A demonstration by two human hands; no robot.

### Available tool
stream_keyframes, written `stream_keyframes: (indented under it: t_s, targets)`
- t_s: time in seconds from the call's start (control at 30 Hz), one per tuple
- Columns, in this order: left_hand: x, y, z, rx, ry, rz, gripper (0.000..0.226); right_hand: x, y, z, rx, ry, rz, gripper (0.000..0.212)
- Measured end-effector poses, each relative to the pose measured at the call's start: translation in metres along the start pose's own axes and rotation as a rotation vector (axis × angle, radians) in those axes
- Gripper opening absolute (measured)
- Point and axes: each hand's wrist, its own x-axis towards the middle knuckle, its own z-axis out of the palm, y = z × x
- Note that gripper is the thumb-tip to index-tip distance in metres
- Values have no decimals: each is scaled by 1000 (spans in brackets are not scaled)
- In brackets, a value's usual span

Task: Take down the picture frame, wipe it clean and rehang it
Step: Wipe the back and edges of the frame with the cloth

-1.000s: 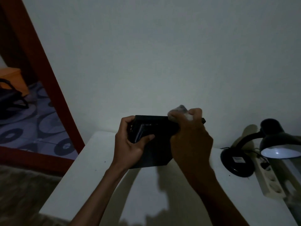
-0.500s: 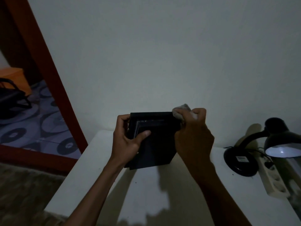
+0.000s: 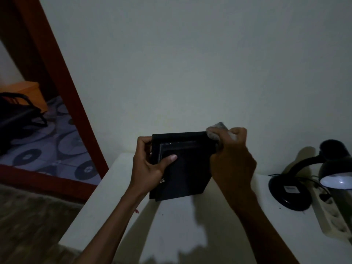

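Head view: small black rectangular picture frame [image 3: 182, 168] held above near white table [image 3: 106, 202], left edge gripped by left hand [image 3: 150, 164]; grey crumpled cloth [image 3: 217, 131] clenched in right hand [image 3: 232, 161] at far-right corner. Slip risked if left grip loosened under rubbing.

Right hand [image 3: 231, 161] hides the picture frame's [image 3: 182, 168] right edge; lamp [image 3: 323, 168] and power strip [image 3: 335, 212] cut off at right.

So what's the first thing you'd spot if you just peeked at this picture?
Probably the flat black rectangular picture frame in the middle, held above the white table. The left hand grips its left edge, while the right hand presses a crumpled grey cloth on its top right corner. At far right, a black desk lamp glows.
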Motion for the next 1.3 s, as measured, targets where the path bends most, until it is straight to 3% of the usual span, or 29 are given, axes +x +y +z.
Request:
stream_keyframes:
  t_s: [0.2,0.37,0.5,0.87,1.03,1.3]
  targets:
    - [2,5,5,13,-29,25,61,3,5,-9,19,42,36,53]
    - [2,16,22,11,-1,60,61,-22,-25,-4,183,28,-169,49]
    - [8,29,39,21,-13,144,55,-26,-24,-6,94,2,-257,45]
    - [27,28,69,110,-99,359,61,4,4,-34,-136,-62,31,45]
    - [35,28,77,64,-162,349,61,10,-3,-36,-102,-20,-54,40]
    - [43,27,82,140,-323,338,69,18,12,-35,-76,-42,21,34]
